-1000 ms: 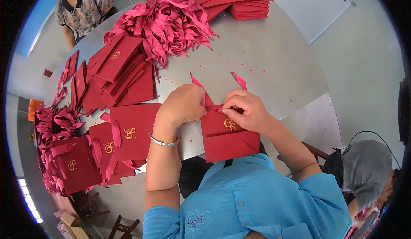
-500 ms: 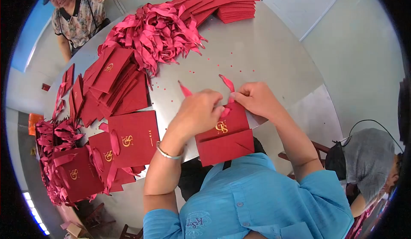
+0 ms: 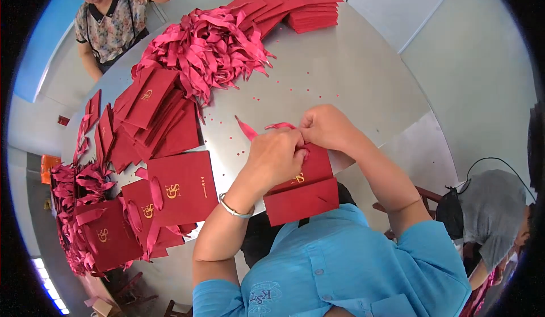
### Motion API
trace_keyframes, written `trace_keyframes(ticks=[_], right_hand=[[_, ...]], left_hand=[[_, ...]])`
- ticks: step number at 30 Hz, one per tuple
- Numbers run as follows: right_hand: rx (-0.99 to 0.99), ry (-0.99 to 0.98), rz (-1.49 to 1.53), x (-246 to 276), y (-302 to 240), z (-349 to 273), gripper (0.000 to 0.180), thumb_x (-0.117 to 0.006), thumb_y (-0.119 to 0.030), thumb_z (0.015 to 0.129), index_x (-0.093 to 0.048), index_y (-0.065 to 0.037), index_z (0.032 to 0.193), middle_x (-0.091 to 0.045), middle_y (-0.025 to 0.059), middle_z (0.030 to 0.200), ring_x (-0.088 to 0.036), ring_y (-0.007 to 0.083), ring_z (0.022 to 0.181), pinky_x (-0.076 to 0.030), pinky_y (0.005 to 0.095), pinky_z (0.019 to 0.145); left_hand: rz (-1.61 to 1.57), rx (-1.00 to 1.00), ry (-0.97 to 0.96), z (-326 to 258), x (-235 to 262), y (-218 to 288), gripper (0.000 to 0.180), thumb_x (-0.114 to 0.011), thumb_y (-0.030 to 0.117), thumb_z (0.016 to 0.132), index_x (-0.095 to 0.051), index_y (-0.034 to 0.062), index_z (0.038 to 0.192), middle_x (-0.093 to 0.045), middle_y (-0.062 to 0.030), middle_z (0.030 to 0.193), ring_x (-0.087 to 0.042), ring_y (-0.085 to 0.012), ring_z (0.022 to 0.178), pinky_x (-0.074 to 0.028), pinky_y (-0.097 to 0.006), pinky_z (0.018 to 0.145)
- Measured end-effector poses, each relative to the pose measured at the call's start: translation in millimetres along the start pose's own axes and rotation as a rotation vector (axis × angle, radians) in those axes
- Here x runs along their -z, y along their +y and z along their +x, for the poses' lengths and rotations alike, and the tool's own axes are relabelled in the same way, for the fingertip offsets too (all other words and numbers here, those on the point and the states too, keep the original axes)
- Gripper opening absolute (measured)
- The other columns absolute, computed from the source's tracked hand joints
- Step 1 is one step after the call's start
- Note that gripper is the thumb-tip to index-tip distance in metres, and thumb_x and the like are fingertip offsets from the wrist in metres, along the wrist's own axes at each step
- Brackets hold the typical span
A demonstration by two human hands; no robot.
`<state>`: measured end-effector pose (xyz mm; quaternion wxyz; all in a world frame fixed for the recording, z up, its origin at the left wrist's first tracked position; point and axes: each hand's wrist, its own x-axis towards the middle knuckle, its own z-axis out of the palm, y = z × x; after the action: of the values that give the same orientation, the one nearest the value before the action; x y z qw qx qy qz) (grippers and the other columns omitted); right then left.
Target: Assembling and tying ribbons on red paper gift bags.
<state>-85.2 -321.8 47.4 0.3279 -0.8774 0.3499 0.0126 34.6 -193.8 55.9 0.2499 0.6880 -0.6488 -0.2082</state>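
A dark red paper gift bag with a gold emblem lies flat at the table's near edge, against my blue shirt. At its far end, my left hand and my right hand meet, fingertips pinched together. Between them runs a pink ribbon. One tapered ribbon end sticks out beyond my left hand. My left hand covers part of the emblem, and my fingers hide where the ribbon meets the bag.
A heap of pink ribbons lies at the far left, beside stacked red bags. More flat bags and ribboned bags pile up on my left. Small red dots dot the metal table. A co-worker is across the table; another person is at right.
My right hand has shifted slightly left and up, closer to my left hand. The ribbon end that stood upright between them now bends leftward. The co-worker across has raised an arm toward the head.
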Motion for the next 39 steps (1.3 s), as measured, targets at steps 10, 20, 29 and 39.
trace_keyframes(ticks=[10,20,29,39], right_hand=[[0.144,0.441,0.101,-28,15,4,0.024,-0.067,-0.023,0.082,-0.061,-0.001,0.075,-0.062,0.0154,0.065,-0.060,0.0293,0.059,-0.047,0.0384,0.057],[0.285,0.585,-0.071,-38,15,3,0.022,-0.067,-0.021,0.084,-0.059,-0.003,0.076,-0.061,0.0139,0.073,-0.060,0.0329,0.067,-0.047,0.0415,0.059],[0.333,0.640,-0.079,-43,15,3,0.021,-0.067,-0.019,0.084,-0.058,-0.003,0.074,-0.060,0.0133,0.070,-0.060,0.0329,0.065,-0.048,0.0424,0.058],[0.263,0.571,-0.042,-34,9,2,0.028,-0.070,-0.027,0.081,-0.059,-0.002,0.077,-0.063,0.0150,0.076,-0.062,0.0349,0.071,-0.049,0.0450,0.062]], left_hand=[[-0.044,-0.038,-0.010,2,8,-6,0.016,-0.070,0.011,0.072,-0.062,0.0012,0.082,-0.063,-0.0171,0.081,-0.062,-0.0352,0.076,-0.048,-0.042,0.066],[0.041,0.072,0.133,-2,43,-35,0.018,-0.063,0.012,0.074,-0.067,-0.0008,0.085,-0.065,-0.0190,0.075,-0.064,-0.0346,0.071,-0.050,-0.041,0.065],[-0.213,0.347,0.031,10,37,-50,0.024,-0.050,0.010,0.086,-0.065,-0.0071,0.080,-0.063,-0.0167,0.062,-0.064,-0.0257,0.054,-0.051,-0.035,0.056],[-0.212,0.255,0.159,1,28,-38,0.033,-0.062,0.004,0.080,-0.058,-0.0072,0.110,-0.068,-0.0169,0.078,-0.066,-0.0220,0.068,-0.052,-0.032,0.062]])
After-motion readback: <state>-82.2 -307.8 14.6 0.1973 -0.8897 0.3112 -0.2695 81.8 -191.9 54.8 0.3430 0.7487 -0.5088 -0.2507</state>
